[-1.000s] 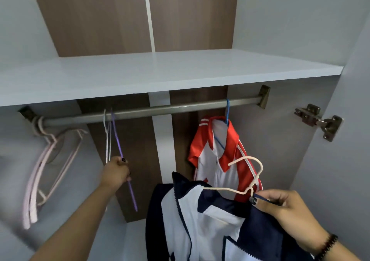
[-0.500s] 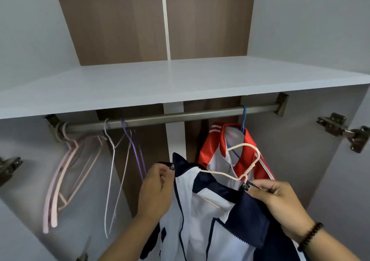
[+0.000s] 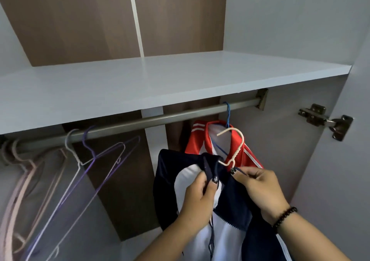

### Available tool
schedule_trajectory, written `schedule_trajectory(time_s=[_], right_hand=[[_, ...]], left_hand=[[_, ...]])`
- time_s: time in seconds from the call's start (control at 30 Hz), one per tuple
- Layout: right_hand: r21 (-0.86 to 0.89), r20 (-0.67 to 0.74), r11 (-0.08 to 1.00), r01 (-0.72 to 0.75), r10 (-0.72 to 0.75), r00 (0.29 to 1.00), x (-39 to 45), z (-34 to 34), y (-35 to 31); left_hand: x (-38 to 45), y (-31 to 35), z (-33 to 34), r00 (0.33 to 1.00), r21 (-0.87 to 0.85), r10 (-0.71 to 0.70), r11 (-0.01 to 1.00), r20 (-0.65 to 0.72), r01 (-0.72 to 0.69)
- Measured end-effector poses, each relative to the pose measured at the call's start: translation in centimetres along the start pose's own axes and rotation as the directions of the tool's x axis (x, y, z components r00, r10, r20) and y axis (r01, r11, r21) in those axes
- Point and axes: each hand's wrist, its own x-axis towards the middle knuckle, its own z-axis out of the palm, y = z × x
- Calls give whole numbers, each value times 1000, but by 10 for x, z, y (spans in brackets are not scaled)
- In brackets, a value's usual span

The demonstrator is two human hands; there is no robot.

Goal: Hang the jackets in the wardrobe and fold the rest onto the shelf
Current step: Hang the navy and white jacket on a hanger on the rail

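Wardrobe panels of brown wood and pale grey fill my view, with a white shelf (image 3: 160, 84) running above both hands and a metal rail (image 3: 152, 119) just under it. I see my left hand (image 3: 197, 198) curled around the collar of a navy and white jacket (image 3: 172, 180), thumb and fingers pinching the dark fabric. My right hand (image 3: 258, 188) pinches the neck of a cream hanger (image 3: 233, 146), whose hook rises above that hand and sits in front of a red and white jacket (image 3: 212, 138). That red jacket hangs from the rail on a blue hanger (image 3: 227, 113), just beyond my right hand. The navy jacket droops below both hands, apart from the rail. Well to the left of my left hand, a white hanger (image 3: 74, 152) and a purple hanger (image 3: 90, 148) hang bare on the rail, tilted and blurred, with pink hangers (image 3: 18, 170) further left. A door hinge (image 3: 324, 120) sits above and to the right of my right hand.
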Motion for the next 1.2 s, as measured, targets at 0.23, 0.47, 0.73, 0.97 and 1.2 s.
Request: schedule_trajectory(time_s=[0.23, 0.47, 0.73, 0.97, 1.2], right_hand=[[-31, -4, 997, 70, -70, 998, 67, 14, -26], [-94, 95, 990, 103, -94, 991, 136, 32, -37], [-283, 185, 956, 75, -22, 983, 176, 36, -14], [-320, 274, 921, 222, -134, 952, 184, 40, 2], [-530, 320, 773, 349, -199, 926, 170, 31, -2]], left_hand=[[25, 9, 2, 976, -109, 18, 993, -217, -42], [56, -17, -20, 977, -40, -118, 993, -179, 112], [61, -50, -12, 864, -136, -327, 945, -382, 298], [51, -71, -7, 774, -226, -461, 887, -434, 402], [53, -88, -5, 842, -152, -399, 917, -363, 369]])
